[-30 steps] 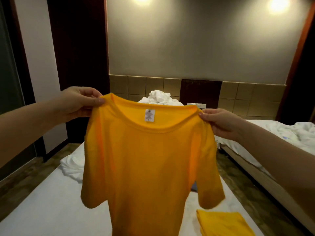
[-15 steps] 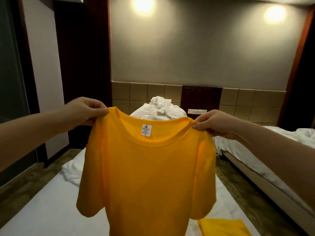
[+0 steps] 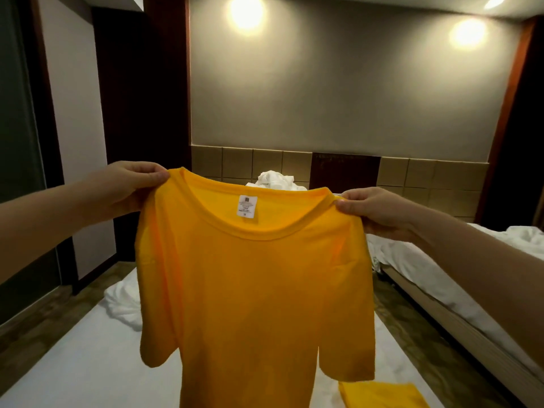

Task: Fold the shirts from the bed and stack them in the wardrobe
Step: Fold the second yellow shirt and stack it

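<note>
Hanging yellow shirt [image 3: 259, 290]: held spread in the air above the bed [image 3: 73, 372].
Left hand [image 3: 126, 187]: curled, one shoulder is pinched by it.
Right hand [image 3: 379, 210]: curled, the other shoulder is pinched.

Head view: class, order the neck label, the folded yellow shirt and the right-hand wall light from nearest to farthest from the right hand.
1. The neck label, on the held shirt, left of the right hand.
2. The folded yellow shirt, below on the bed.
3. The wall light, high on the far wall.
</note>
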`<state>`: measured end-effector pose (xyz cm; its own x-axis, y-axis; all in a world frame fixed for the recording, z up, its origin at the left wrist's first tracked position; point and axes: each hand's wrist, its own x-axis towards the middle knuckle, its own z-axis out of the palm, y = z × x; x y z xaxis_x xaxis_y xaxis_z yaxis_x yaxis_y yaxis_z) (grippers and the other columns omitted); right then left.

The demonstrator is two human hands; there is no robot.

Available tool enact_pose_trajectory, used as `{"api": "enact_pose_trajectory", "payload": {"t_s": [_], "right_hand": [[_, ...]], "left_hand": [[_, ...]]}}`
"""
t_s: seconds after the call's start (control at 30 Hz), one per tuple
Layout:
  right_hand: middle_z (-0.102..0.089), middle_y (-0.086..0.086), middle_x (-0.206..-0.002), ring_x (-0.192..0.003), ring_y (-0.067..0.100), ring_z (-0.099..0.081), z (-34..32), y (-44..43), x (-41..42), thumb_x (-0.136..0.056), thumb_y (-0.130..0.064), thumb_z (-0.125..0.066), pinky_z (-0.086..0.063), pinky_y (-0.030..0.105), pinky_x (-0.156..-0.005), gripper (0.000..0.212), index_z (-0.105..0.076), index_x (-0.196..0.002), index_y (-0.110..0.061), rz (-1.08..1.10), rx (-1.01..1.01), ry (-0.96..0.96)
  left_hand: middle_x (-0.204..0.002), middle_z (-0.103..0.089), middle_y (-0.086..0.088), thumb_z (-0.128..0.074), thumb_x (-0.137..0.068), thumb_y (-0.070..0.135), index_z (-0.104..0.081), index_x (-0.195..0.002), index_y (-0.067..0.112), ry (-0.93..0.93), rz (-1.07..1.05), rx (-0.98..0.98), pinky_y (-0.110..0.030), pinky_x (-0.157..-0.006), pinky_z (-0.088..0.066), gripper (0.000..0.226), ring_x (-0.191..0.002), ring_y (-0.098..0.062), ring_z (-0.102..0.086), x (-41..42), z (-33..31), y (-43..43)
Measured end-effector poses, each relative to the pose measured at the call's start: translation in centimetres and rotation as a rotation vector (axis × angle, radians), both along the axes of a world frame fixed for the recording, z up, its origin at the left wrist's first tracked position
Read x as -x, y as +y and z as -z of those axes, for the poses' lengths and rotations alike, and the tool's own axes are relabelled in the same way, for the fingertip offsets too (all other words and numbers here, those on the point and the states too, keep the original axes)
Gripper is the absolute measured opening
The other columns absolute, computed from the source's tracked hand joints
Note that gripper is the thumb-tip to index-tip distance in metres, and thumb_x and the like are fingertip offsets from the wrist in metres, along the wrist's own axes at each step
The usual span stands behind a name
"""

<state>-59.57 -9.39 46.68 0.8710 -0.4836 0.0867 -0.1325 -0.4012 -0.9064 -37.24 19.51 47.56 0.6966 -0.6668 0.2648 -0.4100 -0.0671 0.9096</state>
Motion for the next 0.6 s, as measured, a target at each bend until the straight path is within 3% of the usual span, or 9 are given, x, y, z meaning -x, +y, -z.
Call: {"api": "enact_pose_trajectory", "payload": {"t_s": [0.1, 0.13, 0.2, 0.23, 0.3, 0.37, 0.47, 0.53, 0.6], "right_hand": [[-0.060, 0.006, -0.090, -0.084, 0.017, -0.059, -1.7, -0.2, 0.1, -0.093, -0.022, -0.050, -0.052, 0.027, -0.067, 0.014, -0.061, -0.096, -0.014, -0.034, -0.006, -0.036], [-0.060, 0.005, -0.091, -0.084, 0.017, -0.060, -2.4, -0.2, -0.1, -0.094, -0.022, -0.050, -0.052, 0.027, -0.067, 0.014, -0.061, -0.097, -0.015, -0.016, -0.013, -0.087], [-0.061, 0.005, -0.095, -0.085, 0.018, -0.060, -3.7, 0.0, -0.7, -0.094, -0.024, -0.051, -0.055, 0.028, -0.063, 0.013, -0.062, -0.098, -0.018, 0.017, -0.049, -0.180], [-0.061, 0.005, -0.097, -0.086, 0.020, -0.061, -4.2, 0.1, -1.1, -0.095, -0.026, -0.051, -0.055, 0.029, -0.063, 0.013, -0.062, -0.098, -0.020, 0.033, -0.012, -0.181], [-0.059, 0.005, -0.101, -0.090, 0.022, -0.059, -4.6, 0.1, -1.6, -0.095, -0.029, -0.050, -0.051, 0.031, -0.066, 0.013, -0.061, -0.100, -0.023, 0.079, 0.156, -0.130], [-0.058, 0.003, -0.099, -0.088, 0.019, -0.057, -4.9, 0.1, -1.5, -0.096, -0.030, -0.049, -0.048, 0.029, -0.065, 0.012, -0.061, -0.095, -0.026, 0.114, 0.210, -0.206], [-0.061, 0.002, -0.097, -0.086, 0.018, -0.058, -4.9, -0.5, -0.8, -0.094, -0.033, -0.052, -0.048, 0.030, -0.065, 0.012, -0.062, -0.091, -0.028, 0.161, 0.187, -0.293], [-0.062, 0.007, -0.105, -0.095, 0.025, -0.060, -4.4, -1.0, -0.4, -0.090, -0.036, -0.056, -0.051, 0.037, -0.076, 0.012, -0.064, -0.096, -0.029, 0.170, 0.177, -0.306], [-0.060, 0.009, -0.112, -0.101, 0.030, -0.058, -3.6, -1.1, -0.1, -0.089, -0.035, -0.057, -0.049, 0.044, -0.085, 0.015, -0.064, -0.101, -0.029, 0.149, 0.189, -0.251]], "left_hand": [[-0.090, -0.051, -0.003, -0.082, -0.036, 0.062, -0.070, -0.073, 0.028, -0.034, 0.010, -0.025, -0.031, -0.066, -0.041, 0.053, -0.084, -0.025, -0.050, 0.3, -1.4, 0.8], [-0.090, -0.051, -0.003, -0.079, -0.046, 0.061, -0.068, -0.075, 0.027, -0.074, 0.013, -0.017, -0.031, -0.065, -0.040, 0.046, -0.084, -0.025, -0.050, 0.7, -2.1, 0.7], [-0.089, -0.051, -0.002, -0.059, -0.083, 0.039, -0.061, -0.083, 0.026, -0.145, -0.049, 0.062, -0.031, -0.064, -0.040, 0.013, -0.082, -0.023, -0.049, 1.1, -3.4, -0.2], [-0.091, -0.051, -0.002, -0.051, -0.091, 0.029, -0.059, -0.087, 0.024, -0.210, -0.115, 0.083, -0.031, -0.066, -0.040, 0.010, -0.082, -0.021, -0.049, 1.2, -3.9, -0.7], [-0.099, -0.050, -0.003, -0.047, -0.095, 0.023, -0.058, -0.099, 0.020, -0.476, -0.237, -0.001, -0.034, -0.076, -0.039, 0.012, -0.090, -0.022, -0.047, 0.9, -4.1, -1.4], [-0.102, -0.047, -0.004, -0.046, -0.095, 0.024, -0.055, -0.106, 0.020, -0.658, -0.281, -0.049, -0.034, -0.076, -0.037, 0.015, -0.093, -0.021, -0.044, 0.6, -4.2, -1.5], [-0.099, -0.049, -0.004, -0.047, -0.094, 0.024, -0.056, -0.101, 0.019, -0.621, -0.241, -0.039, -0.033, -0.072, -0.039, 0.013, -0.091, -0.023, -0.046, 0.5, -4.2, -0.9], [-0.094, -0.052, -0.002, -0.053, -0.089, 0.028, -0.058, -0.092, 0.023, -0.535, -0.156, -0.040, -0.031, -0.068, -0.041, 0.008, -0.087, -0.023, -0.050, 0.3, -3.8, -0.5], [-0.086, -0.057, 0.000, -0.073, -0.067, 0.046, -0.062, -0.082, 0.024, -0.344, 0.027, -0.079, -0.026, -0.061, -0.045, 0.029, -0.081, -0.018, -0.057, 0.8, -2.7, -0.1]]}}
